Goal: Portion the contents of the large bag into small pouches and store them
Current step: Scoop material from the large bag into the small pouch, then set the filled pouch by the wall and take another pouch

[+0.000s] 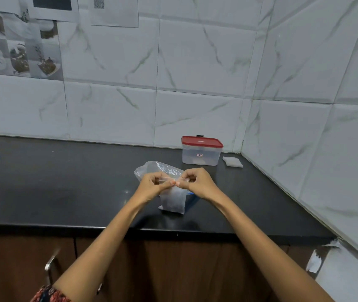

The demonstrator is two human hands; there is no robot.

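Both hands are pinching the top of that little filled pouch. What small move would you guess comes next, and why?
Probably sliding the fingers apart along the strip to press the seal shut. The left hand and right hand pinch the top edge of the small pouch, which looks filled and stands on the counter. The red-lidded container, where it might be stored, has its lid on.

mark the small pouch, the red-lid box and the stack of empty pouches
small pouch (172,200), head view, middle of its filled body
red-lid box (201,142), head view, top of the lid
stack of empty pouches (232,161), head view, middle of the top pouch
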